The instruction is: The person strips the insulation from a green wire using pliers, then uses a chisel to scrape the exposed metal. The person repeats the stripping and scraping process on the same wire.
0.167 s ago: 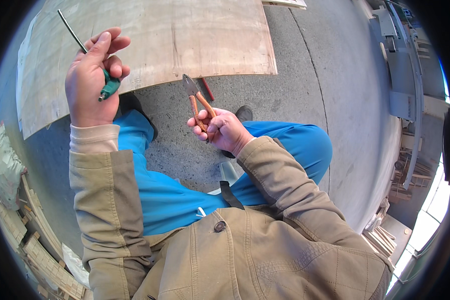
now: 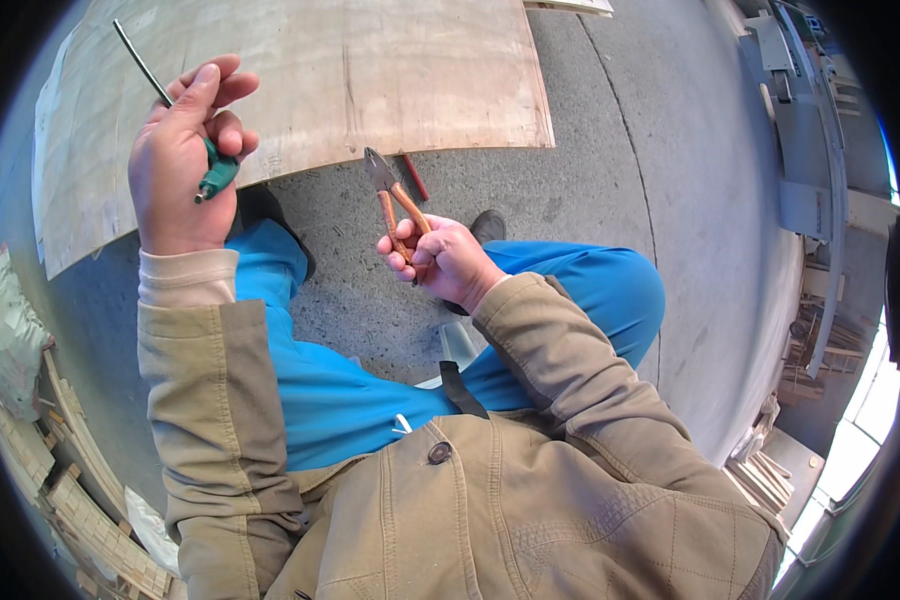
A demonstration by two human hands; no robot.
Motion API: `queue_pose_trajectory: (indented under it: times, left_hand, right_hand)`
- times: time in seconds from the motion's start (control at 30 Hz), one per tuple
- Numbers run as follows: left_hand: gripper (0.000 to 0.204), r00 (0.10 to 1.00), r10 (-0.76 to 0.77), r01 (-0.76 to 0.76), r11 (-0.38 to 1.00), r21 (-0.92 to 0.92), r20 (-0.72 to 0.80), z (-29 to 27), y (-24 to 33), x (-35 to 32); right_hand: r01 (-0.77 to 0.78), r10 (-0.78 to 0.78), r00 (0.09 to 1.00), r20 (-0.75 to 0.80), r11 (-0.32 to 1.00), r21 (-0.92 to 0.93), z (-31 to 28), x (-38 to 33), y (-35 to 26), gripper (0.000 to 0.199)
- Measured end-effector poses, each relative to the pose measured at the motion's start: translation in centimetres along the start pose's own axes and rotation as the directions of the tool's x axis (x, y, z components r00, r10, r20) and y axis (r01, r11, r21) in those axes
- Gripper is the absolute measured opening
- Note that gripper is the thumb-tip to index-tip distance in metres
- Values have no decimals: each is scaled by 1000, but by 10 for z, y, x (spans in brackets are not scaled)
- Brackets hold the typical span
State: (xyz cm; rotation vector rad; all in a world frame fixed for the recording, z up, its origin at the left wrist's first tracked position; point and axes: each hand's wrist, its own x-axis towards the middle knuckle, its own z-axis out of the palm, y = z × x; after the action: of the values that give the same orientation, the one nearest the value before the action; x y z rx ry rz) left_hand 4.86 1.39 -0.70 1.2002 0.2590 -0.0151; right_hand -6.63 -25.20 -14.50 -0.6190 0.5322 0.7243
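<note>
A screwdriver (image 2: 218,173) with a green handle and a long dark shaft is held in my left hand (image 2: 182,170). Its shaft slants up to the left past my thumb, and the handle's end sticks out below my palm. My right hand (image 2: 444,256) grips a pair of pliers (image 2: 381,173) by their orange-brown handles. The handles stand a little apart, and the metal jaws point up by the near edge of a plywood sheet (image 2: 300,75). Between the two tools there is a wide gap.
A red stick-like object (image 2: 415,178) lies past the pliers by the plywood's edge. Below is a grey concrete floor (image 2: 600,180) with a dark seam. Stacked wood strips (image 2: 105,530) and a whitish sack (image 2: 15,330) are at the left; machinery (image 2: 808,180) stands far right.
</note>
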Motion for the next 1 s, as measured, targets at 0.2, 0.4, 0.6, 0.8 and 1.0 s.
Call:
queue_pose_trajectory:
  times: [0.2, 0.4, 0.6, 0.8, 1.0]
  left_hand:
    - [27, 1000, 6, -6, 1000, 1, 2, 1, 1, -1]
    - [27, 1000, 11, -11, 1000, -6, 4, 0, 2, -1]
    - [28, 1000, 1, -1, 1000, 8, -2, 0, 2, -2]
    - [29, 1000, -10, 10, 1000, 23, 10, 2, -1, -2]
    - [28, 999, -20, 19, 999, 31, 28, 3, -2, -1]
  right_hand:
    - [21, -23, 999, -39, 998, -55, 4, 2, 5, 37]
    - [19, -25, 998, -63, 995, -94, 6, 3, 7, 37]
    - [-7, 7, 1000, -24, 1000, 1, 1, -1, 3, 41]
    - [-11, 8, 998, 54, 998, 62, -5, 2, 6, 39]
    - [-14, 14, 1000, 0, 999, 36, -4, 1, 9, 34]
